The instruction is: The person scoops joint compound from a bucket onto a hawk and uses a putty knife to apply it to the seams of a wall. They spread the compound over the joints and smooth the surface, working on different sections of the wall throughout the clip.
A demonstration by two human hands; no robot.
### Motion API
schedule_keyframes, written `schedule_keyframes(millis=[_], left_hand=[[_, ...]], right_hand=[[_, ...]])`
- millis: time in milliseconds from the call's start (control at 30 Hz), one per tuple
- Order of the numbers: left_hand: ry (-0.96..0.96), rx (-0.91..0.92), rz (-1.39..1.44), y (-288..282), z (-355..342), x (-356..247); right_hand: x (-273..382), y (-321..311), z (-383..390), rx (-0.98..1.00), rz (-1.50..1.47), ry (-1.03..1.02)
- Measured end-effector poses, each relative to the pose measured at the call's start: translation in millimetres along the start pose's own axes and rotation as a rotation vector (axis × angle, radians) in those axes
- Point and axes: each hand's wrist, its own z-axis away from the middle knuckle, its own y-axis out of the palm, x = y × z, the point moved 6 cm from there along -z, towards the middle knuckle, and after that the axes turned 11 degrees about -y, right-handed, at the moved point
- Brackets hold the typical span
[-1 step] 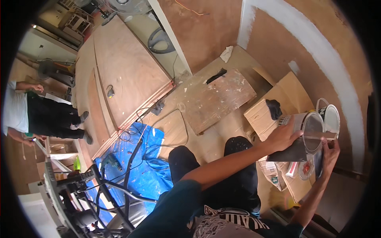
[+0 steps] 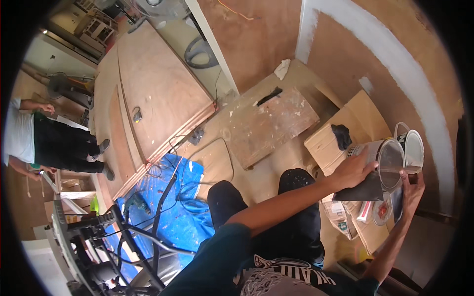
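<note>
Left fingers (image 2: 371, 167) grasp one dark plate (image 2: 360, 192); right fingers (image 2: 418, 181), we cannot tell; pale strip no longer crosses one can (image 2: 374, 146).

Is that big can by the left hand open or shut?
Open. The can shows its round rim and greyish inside, with no lid across. How full it is, I cannot tell.

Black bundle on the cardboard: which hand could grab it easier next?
Probably the left hand: it's nearer the black bundle, though holding the can; the right hand is farther.
</note>
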Motion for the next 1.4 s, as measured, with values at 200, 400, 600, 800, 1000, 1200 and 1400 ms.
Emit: schedule_keyframes(millis=[200,400,600,800,1000,1200,1400], left_hand=[[0.126,0.058,-0.218,36,-17,16],[0.056,0.036,-0.194,44,-24,21],[0.001,-0.041,-0.124,46,-31,27],[-0.102,-0.011,-0.004,46,-26,28],[-0.110,-0.030,-0.007,47,-19,24],[-0.100,-0.041,-0.006,49,-17,23],[-0.123,-0.016,0.005,47,-15,19]], right_hand=[[5,14,-4,0.012,0.009,-0.077],[25,29,10,0.204,0.128,-0.208],[14,32,9,0.200,0.132,-0.233],[3,27,1,0.229,0.067,-0.246],[9,5,-6,0.195,0.023,-0.203],[15,35,0,0.238,0.080,-0.380],[9,11,-15,0.184,0.109,-0.328]])
